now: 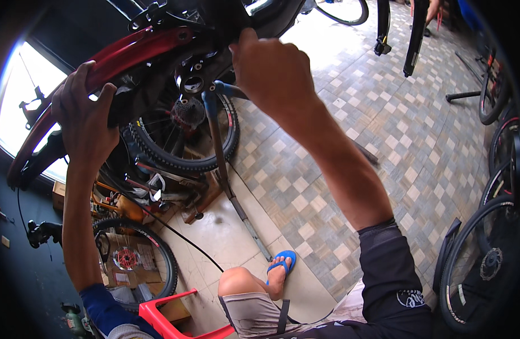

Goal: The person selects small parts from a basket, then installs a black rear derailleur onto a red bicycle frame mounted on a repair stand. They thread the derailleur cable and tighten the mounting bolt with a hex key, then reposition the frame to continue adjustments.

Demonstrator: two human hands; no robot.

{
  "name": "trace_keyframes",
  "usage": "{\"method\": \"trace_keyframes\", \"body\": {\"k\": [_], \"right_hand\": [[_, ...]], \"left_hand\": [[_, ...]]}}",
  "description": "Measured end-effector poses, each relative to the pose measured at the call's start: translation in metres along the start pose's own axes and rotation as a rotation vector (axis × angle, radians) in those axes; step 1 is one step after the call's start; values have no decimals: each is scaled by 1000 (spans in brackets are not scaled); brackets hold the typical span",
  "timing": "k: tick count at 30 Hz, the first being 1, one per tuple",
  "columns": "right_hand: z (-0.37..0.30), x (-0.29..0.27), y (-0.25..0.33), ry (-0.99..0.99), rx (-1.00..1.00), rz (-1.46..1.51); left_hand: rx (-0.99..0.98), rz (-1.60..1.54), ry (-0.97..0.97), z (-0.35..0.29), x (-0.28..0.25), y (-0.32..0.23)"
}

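A red and black bicycle frame (118,56) spans the upper left, raised in front of me. My left hand (84,113) wraps round its tube, thumb on the inner side. My right hand (277,76) is closed in a fist against a black part of the bike (229,20) at the top; what lies inside the fist is hidden. Between the hands shows the round bottom bracket opening (192,85) of the frame. Below it stands a blue-topped work stand (214,121) with a long metal leg reaching the floor.
Behind the stand is a knobbly-tyred wheel (231,135); another wheel (172,265) leans by cardboard boxes at lower left. A red plastic stool (152,316) sits near my knee. Several bicycles line the right, one with a near wheel (446,294). Another person's hand (433,10) shows at the top right.
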State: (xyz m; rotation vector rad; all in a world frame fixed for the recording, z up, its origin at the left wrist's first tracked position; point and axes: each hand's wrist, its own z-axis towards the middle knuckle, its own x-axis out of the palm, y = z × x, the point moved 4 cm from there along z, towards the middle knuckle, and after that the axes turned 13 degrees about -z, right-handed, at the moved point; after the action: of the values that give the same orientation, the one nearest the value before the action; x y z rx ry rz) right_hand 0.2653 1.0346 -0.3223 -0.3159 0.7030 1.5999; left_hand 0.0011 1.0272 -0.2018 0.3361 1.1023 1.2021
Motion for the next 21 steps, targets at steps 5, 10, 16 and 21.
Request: {"method": "trace_keyframes", "body": {"k": [5,10,16,21], "right_hand": [[0,16,6,-65,84,108],[0,16,-8,134,35,189],[20,5,-63,-159,-226,198],[62,-7,-55,-42,-530,52]], "left_hand": [[9,23,-37,2,-2,-1],[12,-26,-18,-1,-3,1],[-10,-26,-10,-2,-3,2],[-10,-10,6,-1,-4,5]]}}
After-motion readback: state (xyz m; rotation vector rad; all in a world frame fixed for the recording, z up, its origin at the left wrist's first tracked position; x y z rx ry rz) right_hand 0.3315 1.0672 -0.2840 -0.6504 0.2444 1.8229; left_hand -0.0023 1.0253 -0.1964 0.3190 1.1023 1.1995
